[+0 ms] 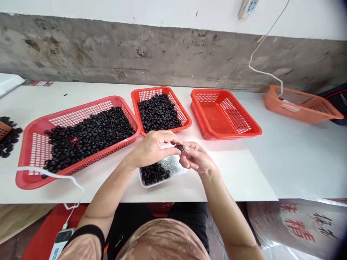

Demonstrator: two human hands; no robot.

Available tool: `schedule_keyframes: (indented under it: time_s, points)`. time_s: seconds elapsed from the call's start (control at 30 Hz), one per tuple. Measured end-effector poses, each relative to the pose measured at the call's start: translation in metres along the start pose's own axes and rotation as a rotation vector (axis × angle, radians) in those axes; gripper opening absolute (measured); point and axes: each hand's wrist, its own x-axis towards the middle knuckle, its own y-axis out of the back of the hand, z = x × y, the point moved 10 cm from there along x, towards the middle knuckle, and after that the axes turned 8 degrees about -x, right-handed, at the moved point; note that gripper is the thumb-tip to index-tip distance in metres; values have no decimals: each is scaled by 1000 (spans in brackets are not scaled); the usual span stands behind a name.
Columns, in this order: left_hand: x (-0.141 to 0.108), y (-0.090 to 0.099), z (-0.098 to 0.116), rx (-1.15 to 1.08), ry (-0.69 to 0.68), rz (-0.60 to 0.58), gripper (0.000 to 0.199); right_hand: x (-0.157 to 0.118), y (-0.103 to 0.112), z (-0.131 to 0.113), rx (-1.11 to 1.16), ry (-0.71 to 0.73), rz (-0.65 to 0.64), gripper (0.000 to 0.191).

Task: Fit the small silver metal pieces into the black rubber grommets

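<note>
A small black rubber ring (180,147) is pinched between the fingertips of my left hand (153,148) and my right hand (195,159). Just below my hands sits a shallow white tray (173,167) with a glittery silver lining, and a heap of black rings (154,173) lies in its left half. My fingers hang over this tray without visibly touching it. Beyond them, a red mesh basket (162,92) holds a pile of black rings (158,112). A larger red mesh basket (35,151) at my left holds many more (89,137).
A third red mesh basket (225,115) stands to the right, and an orange basket (300,104) sits at the far right. Loose black rings (8,137) lie at the left edge of the white table (271,169). A white cable (51,174) crosses the large basket's corner.
</note>
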Motion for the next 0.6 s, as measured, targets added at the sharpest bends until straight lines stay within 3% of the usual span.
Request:
schedule_keyframes:
  time_s: [0.1, 0.17, 0.27, 0.37, 0.47, 0.6]
  points:
    - [-13, 7, -16, -45, 72, 85, 13, -2, 6, 2, -174, 45, 141, 49]
    - [-24, 14, -36, -130, 130, 166, 11, -13, 21, -1, -419, 118, 372, 43]
    - [-41, 24, -71, -313, 171, 290, 10, -54, 40, -4, -854, 256, 773, 30]
    - [-57, 35, -96, -339, 169, 416, 11, -102, 43, 13, -1114, 337, 1034, 30]
    - [-68, 44, -109, -326, 148, 511, 12, -131, 44, 43, -1155, 310, 1070, 35]
    - [-74, 49, -116, -326, 112, 570, 27, -143, 39, 66, -1165, 255, 1046, 38]
